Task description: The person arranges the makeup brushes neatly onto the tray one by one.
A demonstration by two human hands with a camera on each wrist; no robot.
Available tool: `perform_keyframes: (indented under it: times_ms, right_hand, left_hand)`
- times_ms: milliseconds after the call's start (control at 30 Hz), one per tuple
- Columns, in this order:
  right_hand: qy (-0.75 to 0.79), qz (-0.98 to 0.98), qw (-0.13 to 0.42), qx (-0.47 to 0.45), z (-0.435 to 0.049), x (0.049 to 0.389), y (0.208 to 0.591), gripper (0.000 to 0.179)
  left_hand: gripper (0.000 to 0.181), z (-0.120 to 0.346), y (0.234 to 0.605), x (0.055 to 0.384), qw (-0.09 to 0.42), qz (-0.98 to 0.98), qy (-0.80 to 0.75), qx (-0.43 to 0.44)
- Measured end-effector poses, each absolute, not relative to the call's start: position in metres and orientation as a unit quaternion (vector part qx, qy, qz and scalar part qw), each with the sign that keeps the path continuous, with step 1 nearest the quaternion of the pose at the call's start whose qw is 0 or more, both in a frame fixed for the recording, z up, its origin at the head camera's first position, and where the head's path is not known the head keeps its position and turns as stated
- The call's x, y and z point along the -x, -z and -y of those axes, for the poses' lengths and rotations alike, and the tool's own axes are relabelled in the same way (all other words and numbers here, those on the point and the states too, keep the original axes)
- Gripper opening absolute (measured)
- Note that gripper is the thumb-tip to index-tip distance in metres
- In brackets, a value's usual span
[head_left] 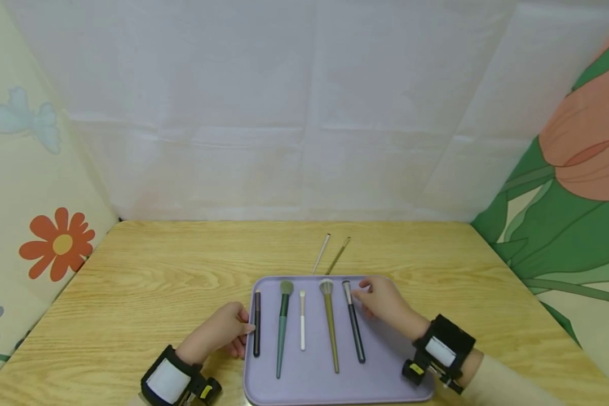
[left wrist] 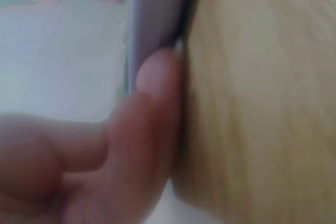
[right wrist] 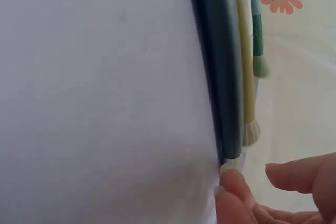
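A lilac tray [head_left: 385,366] holds several makeup brushes laid side by side. My left hand [head_left: 225,327] grips the tray's left edge, thumb over the rim beside a short black brush [head_left: 256,324]; in the left wrist view its fingers [left wrist: 157,77] press against the tray's outer wall. Over the tray's upper right, my right hand [head_left: 388,301] has fingertips [right wrist: 231,179] at the silver neck of a dark-handled brush [head_left: 356,332], the thumb held apart. Left of it lie an olive-handled brush [head_left: 331,332], a small white brush [head_left: 302,324] and a green brush [head_left: 282,332].
Beyond the tray's far edge, a thin pale brush [head_left: 321,254] and a thin brown brush [head_left: 338,256] lie on the wooden table [head_left: 182,270]. A white sheet [head_left: 304,113] hangs behind, with flower-printed panels [head_left: 583,225] at both sides.
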State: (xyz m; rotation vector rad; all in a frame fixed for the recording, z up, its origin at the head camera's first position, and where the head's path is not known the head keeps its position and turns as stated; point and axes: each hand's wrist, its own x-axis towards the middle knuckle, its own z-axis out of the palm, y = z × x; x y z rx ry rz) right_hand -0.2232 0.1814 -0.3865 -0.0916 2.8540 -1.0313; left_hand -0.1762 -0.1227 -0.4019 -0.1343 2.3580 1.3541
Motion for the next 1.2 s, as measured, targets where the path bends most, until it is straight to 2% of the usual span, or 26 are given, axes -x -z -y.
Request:
perform_keyframes:
  times_ms: [467,1200]
  right_hand:
    - [0.355,-0.934,0.024,0.043,-0.187,0.242,0.391,0.015]
    - [0.34,-0.938,-0.036,0.05,-0.178,0.264,0.38,0.02]
  left_hand:
    - [0.012,0.123,0.402,0.176,0.207,-0.845,-0.491,0.047]
    - [0.012,0.124,0.405,0.177,0.209,-0.838,-0.502,0.048]
